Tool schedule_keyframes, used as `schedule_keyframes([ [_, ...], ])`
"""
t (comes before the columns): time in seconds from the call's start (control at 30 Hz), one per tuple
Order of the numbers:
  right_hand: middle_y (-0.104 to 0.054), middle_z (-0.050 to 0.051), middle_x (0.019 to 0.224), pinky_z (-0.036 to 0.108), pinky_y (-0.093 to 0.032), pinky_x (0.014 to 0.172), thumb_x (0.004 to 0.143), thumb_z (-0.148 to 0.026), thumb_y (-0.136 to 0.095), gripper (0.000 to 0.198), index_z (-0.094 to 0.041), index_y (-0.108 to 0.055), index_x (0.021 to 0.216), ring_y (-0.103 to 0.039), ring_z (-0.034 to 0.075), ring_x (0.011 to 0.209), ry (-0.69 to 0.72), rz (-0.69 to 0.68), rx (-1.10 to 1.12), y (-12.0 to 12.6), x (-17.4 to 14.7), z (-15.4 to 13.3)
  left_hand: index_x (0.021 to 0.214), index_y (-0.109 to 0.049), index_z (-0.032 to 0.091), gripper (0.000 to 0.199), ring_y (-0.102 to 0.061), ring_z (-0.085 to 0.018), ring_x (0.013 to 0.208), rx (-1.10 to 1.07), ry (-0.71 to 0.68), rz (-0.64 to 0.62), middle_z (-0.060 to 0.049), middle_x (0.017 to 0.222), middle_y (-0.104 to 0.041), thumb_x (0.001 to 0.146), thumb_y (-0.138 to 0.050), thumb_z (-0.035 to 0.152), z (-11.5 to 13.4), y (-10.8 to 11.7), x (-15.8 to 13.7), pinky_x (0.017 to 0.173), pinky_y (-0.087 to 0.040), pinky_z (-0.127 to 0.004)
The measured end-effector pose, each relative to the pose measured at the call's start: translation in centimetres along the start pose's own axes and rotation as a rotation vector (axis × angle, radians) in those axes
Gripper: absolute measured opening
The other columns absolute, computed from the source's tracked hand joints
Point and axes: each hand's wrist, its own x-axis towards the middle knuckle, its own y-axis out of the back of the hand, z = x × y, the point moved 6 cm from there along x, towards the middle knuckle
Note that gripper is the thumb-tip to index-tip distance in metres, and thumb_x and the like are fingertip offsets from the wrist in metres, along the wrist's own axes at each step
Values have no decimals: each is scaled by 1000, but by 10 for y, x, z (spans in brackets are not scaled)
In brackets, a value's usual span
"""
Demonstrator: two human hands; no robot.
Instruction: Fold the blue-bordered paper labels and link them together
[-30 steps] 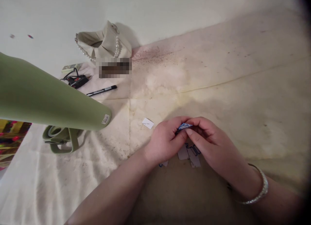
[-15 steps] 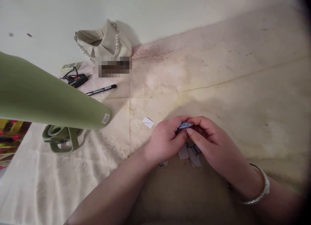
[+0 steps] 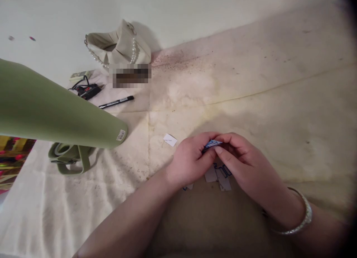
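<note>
Both hands meet above the cloth, pinching a small piece of paper with blue and white markings [image 3: 212,143] between them. My left hand [image 3: 191,157] is closed on its left side, thumb and fingers curled. My right hand [image 3: 241,157], with a silver bangle on the wrist, grips it from the right with thumb and forefinger. Much of the paper is hidden by the fingers. Below them lie white paper pieces with blue lines [image 3: 224,181], partly covered by my hands. A small white slip with print [image 3: 170,139] rests just left of my left hand.
A tall green bottle [image 3: 69,109] stands on the left, its green handled lid [image 3: 74,167] beside it. Farther back are a black pen [image 3: 116,102], a black corded item [image 3: 90,91] and a cream bag with a pearl strap [image 3: 119,50]. A creased, stained cloth [image 3: 264,113] covers the table.
Hardly anything differs. Both hands keep the same hold on the blue and white paper; the whole view has shifted very slightly.
</note>
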Motion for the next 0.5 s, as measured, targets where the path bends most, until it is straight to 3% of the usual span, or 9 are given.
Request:
schedule_keyframes([
  [0.5, -64, 3, 90, 36, -49, 71, 83, -35, -51, 17, -24, -56, 94, -61, 20, 83, -14, 1, -18, 0, 1, 0, 113, -57, 22, 31, -60, -16, 95, 4, -5, 9, -1, 105, -67, 85, -45, 16, 2, 0, 0, 84, -47, -30],
])
